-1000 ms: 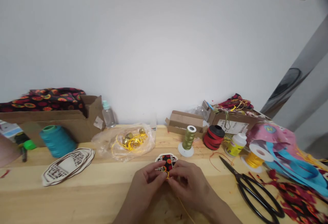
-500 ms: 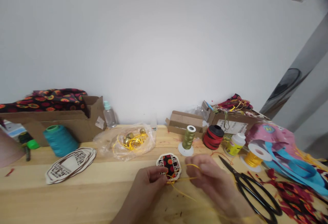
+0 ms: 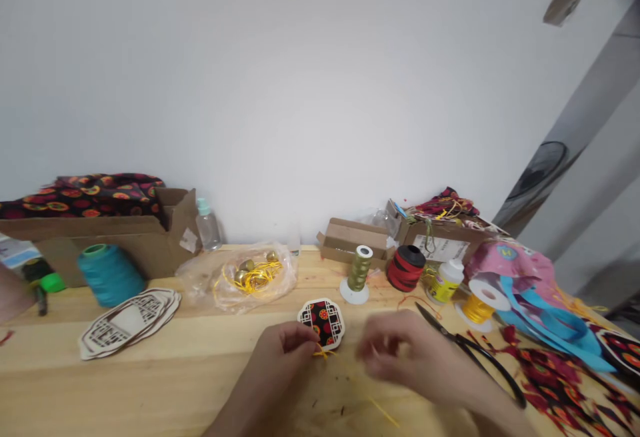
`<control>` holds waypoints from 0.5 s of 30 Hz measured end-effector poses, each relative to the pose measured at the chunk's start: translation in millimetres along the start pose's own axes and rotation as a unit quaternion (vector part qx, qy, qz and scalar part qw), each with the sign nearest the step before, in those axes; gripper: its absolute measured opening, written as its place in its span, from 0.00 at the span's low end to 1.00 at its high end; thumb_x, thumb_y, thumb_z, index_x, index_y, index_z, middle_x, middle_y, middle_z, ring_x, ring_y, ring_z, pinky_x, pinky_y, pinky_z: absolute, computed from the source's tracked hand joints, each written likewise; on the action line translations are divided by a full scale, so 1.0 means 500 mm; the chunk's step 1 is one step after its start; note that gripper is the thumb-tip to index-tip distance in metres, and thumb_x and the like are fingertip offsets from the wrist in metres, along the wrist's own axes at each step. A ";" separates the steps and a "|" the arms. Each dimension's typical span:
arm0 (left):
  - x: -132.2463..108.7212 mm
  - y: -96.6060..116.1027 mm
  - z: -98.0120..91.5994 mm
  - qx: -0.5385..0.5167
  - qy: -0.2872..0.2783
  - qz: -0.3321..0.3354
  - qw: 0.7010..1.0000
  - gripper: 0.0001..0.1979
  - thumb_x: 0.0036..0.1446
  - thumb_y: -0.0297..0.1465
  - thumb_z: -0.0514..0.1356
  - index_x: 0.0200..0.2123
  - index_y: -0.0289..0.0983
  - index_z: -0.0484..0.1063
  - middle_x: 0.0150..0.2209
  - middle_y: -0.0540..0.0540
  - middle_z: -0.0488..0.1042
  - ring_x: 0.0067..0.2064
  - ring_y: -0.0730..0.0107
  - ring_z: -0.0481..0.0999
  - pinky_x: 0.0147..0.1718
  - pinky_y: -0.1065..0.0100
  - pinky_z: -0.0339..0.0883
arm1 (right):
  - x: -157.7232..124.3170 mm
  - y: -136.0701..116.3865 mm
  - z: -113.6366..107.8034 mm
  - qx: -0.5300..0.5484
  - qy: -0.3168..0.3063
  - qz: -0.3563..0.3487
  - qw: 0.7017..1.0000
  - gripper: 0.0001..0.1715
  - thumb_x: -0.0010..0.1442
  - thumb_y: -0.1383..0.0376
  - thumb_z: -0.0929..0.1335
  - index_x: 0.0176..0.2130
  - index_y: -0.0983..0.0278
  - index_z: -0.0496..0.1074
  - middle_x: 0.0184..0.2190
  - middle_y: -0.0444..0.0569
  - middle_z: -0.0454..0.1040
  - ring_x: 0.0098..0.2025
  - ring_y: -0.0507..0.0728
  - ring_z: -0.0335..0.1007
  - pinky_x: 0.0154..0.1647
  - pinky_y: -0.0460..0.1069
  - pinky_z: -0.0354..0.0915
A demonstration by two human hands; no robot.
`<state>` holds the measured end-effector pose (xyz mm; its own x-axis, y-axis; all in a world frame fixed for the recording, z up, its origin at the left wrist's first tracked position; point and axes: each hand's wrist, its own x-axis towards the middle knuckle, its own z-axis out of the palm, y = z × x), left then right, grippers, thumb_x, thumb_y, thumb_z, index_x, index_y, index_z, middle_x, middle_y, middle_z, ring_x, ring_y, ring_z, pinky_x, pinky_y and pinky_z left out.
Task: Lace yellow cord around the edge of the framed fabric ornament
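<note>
A small scalloped ornament (image 3: 323,320), black-and-red patterned fabric in a pale lattice frame, is at the middle front of the table. Thumb and forefinger of my left hand (image 3: 285,350) are pinched at its lower left edge. A knotted yellow cord (image 3: 326,353) sticks out beside those fingertips. To the right, apart from the ornament, my right hand (image 3: 405,354) is blurred with curled fingers; whether it holds anything cannot be made out. Below it shows a short length of yellow cord (image 3: 384,412). Black scissors (image 3: 467,344) lie partly behind the right wrist.
Spools of olive thread (image 3: 360,270), red cord (image 3: 406,268) and yellow cord (image 3: 479,307) stand behind, with a glue bottle (image 3: 445,282). At left are lattice frames (image 3: 127,322), a teal thread cone (image 3: 111,276) and a plastic bag (image 3: 285,280) of bells. Fabric scraps (image 3: 550,374) lie right.
The yellow cord stretched from the ornament to my right hand no longer shows; only short ends stick out at the knot. The whole view has shifted slightly.
</note>
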<state>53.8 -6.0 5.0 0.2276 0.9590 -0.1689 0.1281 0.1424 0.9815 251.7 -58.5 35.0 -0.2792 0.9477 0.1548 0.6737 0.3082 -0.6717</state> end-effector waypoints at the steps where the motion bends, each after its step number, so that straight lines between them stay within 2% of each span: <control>1: 0.001 0.000 0.000 0.002 -0.007 0.003 1.000 0.03 0.39 0.27 0.59 0.21 0.33 0.71 0.20 0.50 0.74 0.25 0.70 0.71 0.24 0.74 0.58 | 0.035 -0.008 0.005 -0.025 -0.002 0.013 1.000 0.10 0.47 0.57 0.66 0.25 0.61 0.72 0.20 0.43 0.69 0.22 0.50 0.61 0.20 0.43 0.54; 3: 0.003 -0.001 -0.001 0.006 -0.018 0.008 1.000 0.03 0.39 0.26 0.58 0.21 0.33 0.71 0.20 0.50 0.74 0.25 0.70 0.70 0.25 0.74 0.59 | 0.083 -0.018 0.018 -0.078 -0.017 0.032 0.996 0.08 0.43 0.60 0.69 0.26 0.61 0.72 0.21 0.43 0.70 0.23 0.50 0.61 0.21 0.43 0.53; 5: 0.005 -0.004 -0.003 0.010 -0.021 0.007 1.000 0.03 0.38 0.25 0.58 0.21 0.33 0.71 0.20 0.50 0.74 0.26 0.69 0.71 0.26 0.73 0.60 | 0.100 -0.024 0.035 -0.098 -0.041 0.023 0.994 0.13 0.40 0.58 0.70 0.29 0.59 0.71 0.22 0.41 0.70 0.24 0.50 0.62 0.22 0.42 0.52; 7: 0.006 -0.009 -0.004 0.020 -0.021 0.009 1.000 0.04 0.39 0.25 0.57 0.23 0.33 0.71 0.22 0.50 0.74 0.28 0.68 0.71 0.27 0.72 0.61 | 0.097 -0.026 0.051 -0.115 -0.054 0.019 0.992 0.16 0.38 0.57 0.71 0.30 0.59 0.71 0.22 0.41 0.71 0.24 0.51 0.63 0.21 0.43 0.51; 10: 0.005 -0.013 -0.004 0.041 -0.028 0.011 0.999 0.06 0.39 0.26 0.57 0.25 0.33 0.72 0.25 0.48 0.75 0.30 0.66 0.72 0.30 0.70 0.62 | 0.087 -0.019 0.068 -0.136 -0.048 0.023 0.989 0.07 0.41 0.62 0.69 0.26 0.60 0.72 0.22 0.42 0.72 0.23 0.51 0.63 0.21 0.43 0.51; 12: 0.005 -0.012 -0.004 0.038 -0.032 -0.003 0.999 0.07 0.39 0.25 0.57 0.25 0.33 0.72 0.25 0.48 0.76 0.30 0.65 0.72 0.30 0.70 0.62 | 0.083 -0.009 0.074 -0.112 -0.039 0.008 0.993 0.02 0.44 0.66 0.68 0.25 0.59 0.73 0.21 0.42 0.73 0.23 0.50 0.64 0.22 0.42 0.52; 15: 0.009 -0.006 -0.004 0.008 -0.028 -0.034 0.999 0.07 0.36 0.22 0.56 0.23 0.33 0.72 0.21 0.50 0.75 0.28 0.68 0.72 0.28 0.72 0.61 | 0.079 0.006 0.078 -0.065 -0.036 -0.006 0.997 0.03 0.44 0.66 0.68 0.24 0.60 0.73 0.20 0.41 0.72 0.21 0.49 0.63 0.22 0.42 0.53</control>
<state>52.3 -1.7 1.4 0.2722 0.9319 -0.2398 0.1602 0.2019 0.9662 215.9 -23.3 11.2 -0.3329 0.9368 0.1078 0.7513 0.3326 -0.5700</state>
